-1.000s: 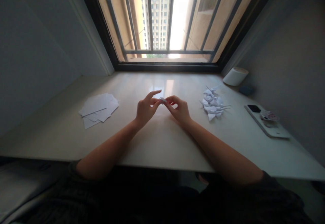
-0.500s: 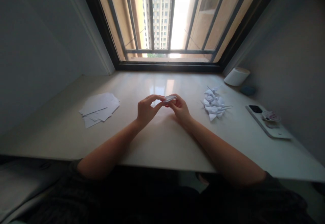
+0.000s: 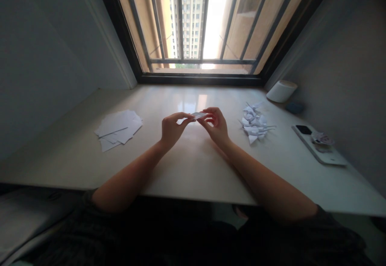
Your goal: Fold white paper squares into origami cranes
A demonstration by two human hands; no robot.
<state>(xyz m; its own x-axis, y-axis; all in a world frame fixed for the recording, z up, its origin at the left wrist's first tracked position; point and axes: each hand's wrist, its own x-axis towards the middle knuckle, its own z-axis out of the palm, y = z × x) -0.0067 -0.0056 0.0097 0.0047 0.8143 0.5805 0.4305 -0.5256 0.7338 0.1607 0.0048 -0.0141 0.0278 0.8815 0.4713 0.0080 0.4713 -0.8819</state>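
Note:
A small piece of folded white paper (image 3: 198,115) is held up above the middle of the table. My left hand (image 3: 175,128) pinches its left side between thumb and fingertips. On its right side, my right hand (image 3: 215,124) grips it with thumb and forefinger, the other fingers curled behind. The paper's exact folds are too small to make out. Left of my hands lies a loose stack of white paper sheets (image 3: 120,125). To the right sits a pile of folded white paper pieces (image 3: 254,123) with thin pointed ends.
The pale glossy table (image 3: 193,169) runs up to a barred window (image 3: 200,79). At the right edge rests a white phone (image 3: 319,149) with a small ring-like item on it. A white cup-like object (image 3: 281,91) and a dark blue item (image 3: 294,107) stand at the back right.
My right hand has risen slightly and its fingers have spread more along the paper. The paper has shifted a little left and now looks flatter. The stack and pile have not moved.

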